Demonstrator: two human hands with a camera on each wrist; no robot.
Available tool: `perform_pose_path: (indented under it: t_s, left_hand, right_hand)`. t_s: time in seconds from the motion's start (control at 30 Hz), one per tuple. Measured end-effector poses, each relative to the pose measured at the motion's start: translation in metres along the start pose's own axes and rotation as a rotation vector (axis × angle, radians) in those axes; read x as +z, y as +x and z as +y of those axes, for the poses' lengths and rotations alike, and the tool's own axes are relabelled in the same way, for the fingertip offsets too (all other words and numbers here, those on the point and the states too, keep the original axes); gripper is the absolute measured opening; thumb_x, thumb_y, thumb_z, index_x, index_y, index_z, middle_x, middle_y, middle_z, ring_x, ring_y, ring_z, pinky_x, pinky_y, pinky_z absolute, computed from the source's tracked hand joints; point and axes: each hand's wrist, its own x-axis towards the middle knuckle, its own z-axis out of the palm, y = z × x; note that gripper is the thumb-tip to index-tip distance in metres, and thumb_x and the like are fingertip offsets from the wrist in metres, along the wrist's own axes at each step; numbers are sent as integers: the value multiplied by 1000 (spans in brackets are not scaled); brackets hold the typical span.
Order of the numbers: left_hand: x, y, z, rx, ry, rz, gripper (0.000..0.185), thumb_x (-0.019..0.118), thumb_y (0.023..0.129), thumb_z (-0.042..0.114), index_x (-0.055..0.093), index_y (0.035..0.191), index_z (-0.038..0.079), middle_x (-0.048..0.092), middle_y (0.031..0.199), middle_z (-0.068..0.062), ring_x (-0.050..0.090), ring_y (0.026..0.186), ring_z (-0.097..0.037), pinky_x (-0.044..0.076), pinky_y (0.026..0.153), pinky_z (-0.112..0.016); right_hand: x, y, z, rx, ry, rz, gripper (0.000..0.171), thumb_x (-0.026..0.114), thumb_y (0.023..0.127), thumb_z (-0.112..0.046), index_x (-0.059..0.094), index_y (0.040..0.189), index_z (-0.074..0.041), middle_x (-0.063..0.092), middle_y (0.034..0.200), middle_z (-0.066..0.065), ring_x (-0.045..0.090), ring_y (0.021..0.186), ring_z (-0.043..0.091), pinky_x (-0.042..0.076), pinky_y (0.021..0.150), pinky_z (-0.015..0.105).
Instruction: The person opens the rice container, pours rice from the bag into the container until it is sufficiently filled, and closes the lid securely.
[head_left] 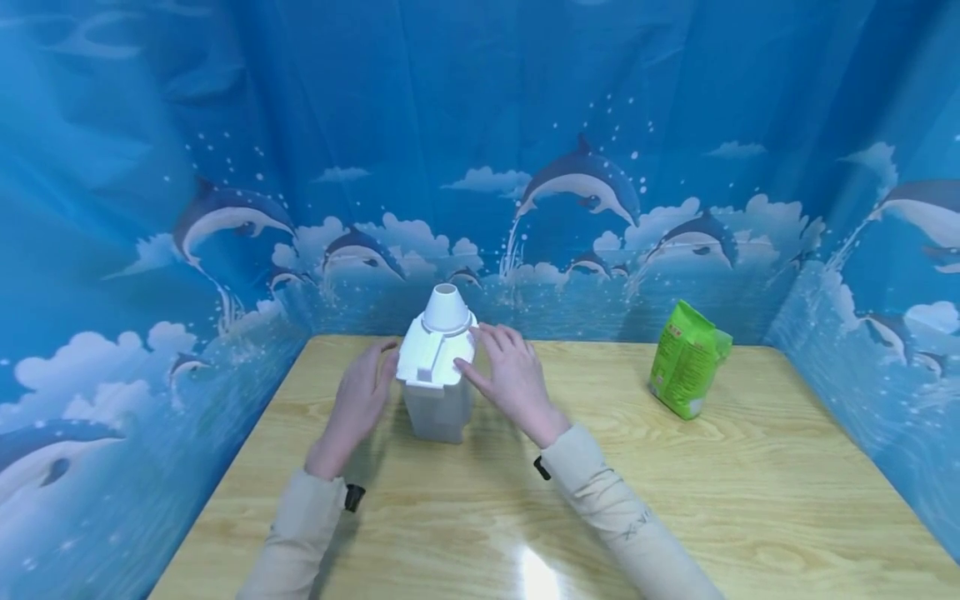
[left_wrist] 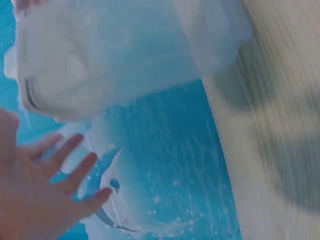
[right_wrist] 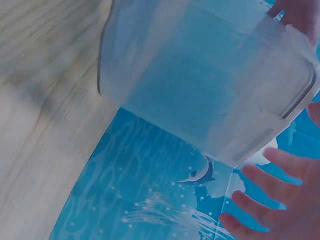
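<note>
Container [head_left: 437, 392] upright at the table's far middle, your hands flanking it, neither clamped on.
Left to right: your left hand [head_left: 358, 400] sits just beside its left wall, fingers straight and spread in the left wrist view, holding nothing. The translucent body carries a white lid [head_left: 435, 354] with a cone spout [head_left: 446, 310]. Your right hand [head_left: 512, 377] has straight fingertips at the lid's right edge, no wrap. Green bag [head_left: 686, 360] stands well apart on the wooden table [head_left: 675, 500]. Risk, as I judge it: it looks tall, narrow and light, so a one-sided push at lid height could tip or skid it; brace both sides.
</note>
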Motion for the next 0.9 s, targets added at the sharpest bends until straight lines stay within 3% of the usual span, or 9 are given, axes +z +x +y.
perform_pose_path:
  t_s: [0.13,0.23,0.57,0.9]
  left_hand:
    - [-3,6,-9,56,26,-100,52,31,112,34,37,157,7,41,158,-18,37,145,-40,27,119,-58]
    - [0,8,-14,86,20,-134,52,29,113,34,36,157,8,40,158,-16,36,146,-40,25,120,-58]
    - [13,4,-3,82,5,-54,49,31,112,31,43,154,8,45,155,-15,36,145,-44,26,119,-61]
    - [22,0,6,173,123,50,44,38,110,25,53,146,6,57,146,-14,43,140,-44,28,115,-67]
  right_hand:
    - [1,-8,-2,-7,-5,-41,59,55,100,-55,57,144,-16,51,152,12,41,142,39,35,113,61]
    - [1,-9,-3,-12,-7,-40,58,55,100,-54,58,143,-16,51,152,12,40,142,39,35,113,62]
    - [-9,-8,2,20,2,-67,54,59,99,-50,58,143,-19,52,151,8,40,142,39,34,113,63]
    - [-14,-14,11,7,-44,-61,54,54,101,-53,58,143,-19,52,151,6,38,143,39,33,114,62]
